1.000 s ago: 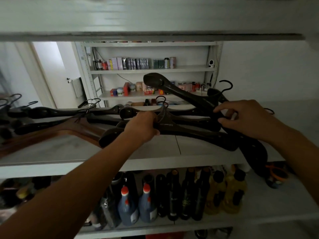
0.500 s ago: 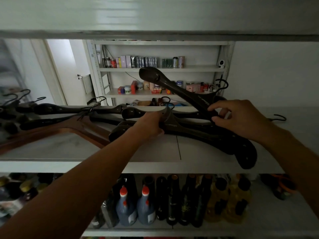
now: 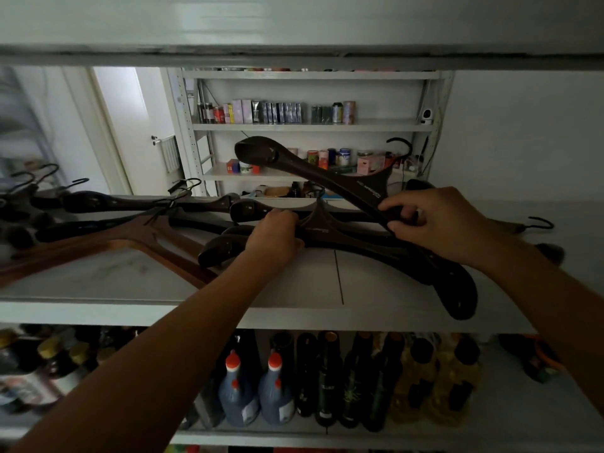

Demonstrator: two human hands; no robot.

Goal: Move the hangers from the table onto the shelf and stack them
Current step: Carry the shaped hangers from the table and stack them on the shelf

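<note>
Dark brown, glossy plastic: that is the wide-shouldered coat hanger [image 3: 327, 178] I have in my right hand [image 3: 438, 223], seen from my head camera. My fingers and thumb are curled round its bar just below the neck. The hanger is steeply tilted. One broad shoulder end is raised up and to the left, the other points down to the right near the front edge of the white shelf [image 3: 130, 282], and its black hook sticks up at the back. I cannot tell whether the low end touches the shelf.

My left hand [image 3: 274, 237] rests on the pile of dark brown hangers [image 3: 359, 246] lying flat on that shelf, fingers bent over the left arm of the top one, close to its neck. The tilted hanger crosses over the right half of this pile.

To the left on the same shelf lies a reddish-brown wooden hanger [image 3: 137, 237], and behind it a row of more dark hangers [image 3: 108, 202] with their hooks up.

On the shelf below stand dark glass bottles [image 3: 327, 380], two blue bottles with red caps [image 3: 238, 393] and some yellow ones. Behind, a white shelving unit [image 3: 294, 127] carries small boxes and jars.
</note>
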